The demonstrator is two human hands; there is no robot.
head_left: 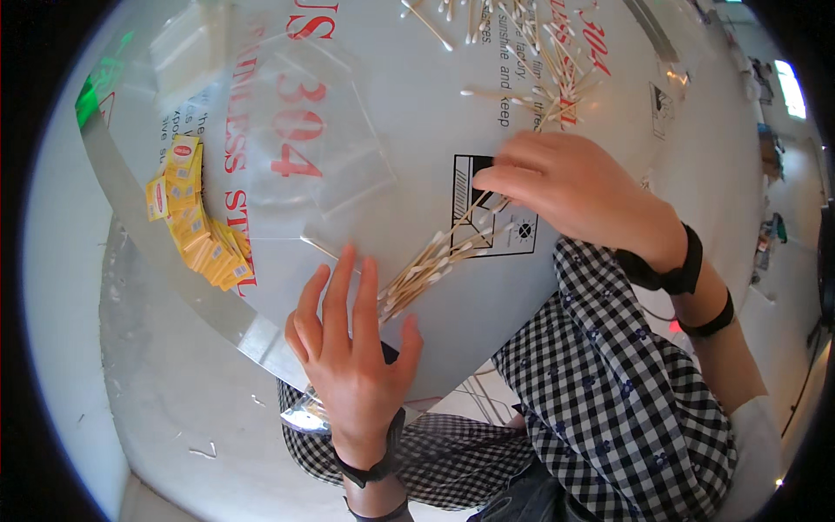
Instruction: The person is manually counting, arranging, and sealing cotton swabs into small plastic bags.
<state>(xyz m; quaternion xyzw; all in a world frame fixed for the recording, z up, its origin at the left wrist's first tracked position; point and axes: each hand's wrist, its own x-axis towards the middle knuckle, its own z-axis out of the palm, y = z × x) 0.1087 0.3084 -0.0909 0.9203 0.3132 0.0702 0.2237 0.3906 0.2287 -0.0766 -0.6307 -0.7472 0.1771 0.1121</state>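
Observation:
A loose bundle of cotton swabs [426, 271] with pale wooden sticks and white tips lies on the grey printed table surface between my hands. My left hand [352, 339] is left of the bundle, palm down with its fingers spread. One single swab [320, 246] lies at its fingertips. At the bundle's upper right end, my right hand [574, 187] has its fingers curled together, slightly blurred, with a few swab ends running up under them. The fingertips are partly hidden by the hand itself. Beyond it, many more swabs [557, 74] are scattered at the far side.
Clear plastic bags [322, 130] lie flat at the upper left, beside a stack of them [187, 52]. Small yellow packets or labels [196, 222] overlap near the table's left edge. A shiny clear wrapper [306, 413] is by my left wrist, at the near edge.

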